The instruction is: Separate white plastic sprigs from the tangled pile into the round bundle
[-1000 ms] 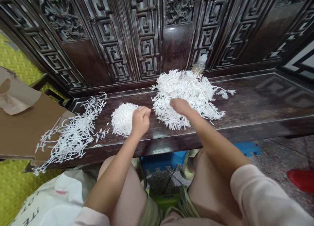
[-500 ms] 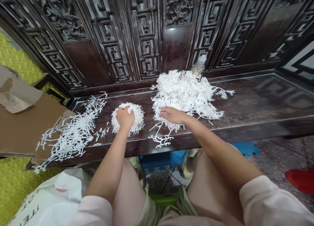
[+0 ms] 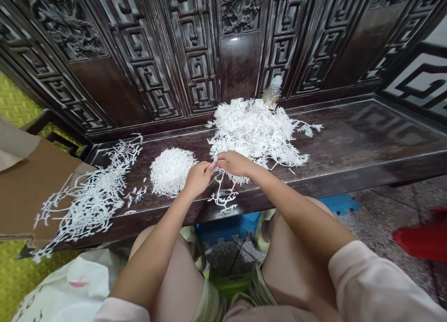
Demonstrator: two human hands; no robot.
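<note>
On my feed, the person's right hand (image 3: pixel 234 164) rests on the near edge of a large, loose heap of white branching sprigs (image 3: pixel 254 131), near the middle of the bench's front edge. Its fingers lie together and curl downward, but I can't tell whether they pinch anything. A single sprig (image 3: pixel 220 196) trails from beneath the hand towards the front edge of the bench.

The left hand (image 3: pixel 198 179) is just beside the right, with its fingers pressed together and its fingertips (image 3: pixel 211 164) nearly meeting the right hand's. I can't tell whether they grip a stem. Behind this hand, a dense, rounded ball of sprigs (image 3: pixel 170 172) sits on the bench.

Further left, a looser spread of sprigs (image 3: pixel 91 196) lies across the bench and over a torn sheet of brown cardboard (image 3: pixel 31 187) at its left end. A plastic bottle (image 3: pixel 272 90) stands behind the heap, against the bench's dark carved fretwork back (image 3: pixel 195 56). Below the bench, a white sack (image 3: pixel 70 289) lies by the person's knees, and a red object (image 3: pixel 422 238) sits on the speckled floor to the right.
</note>
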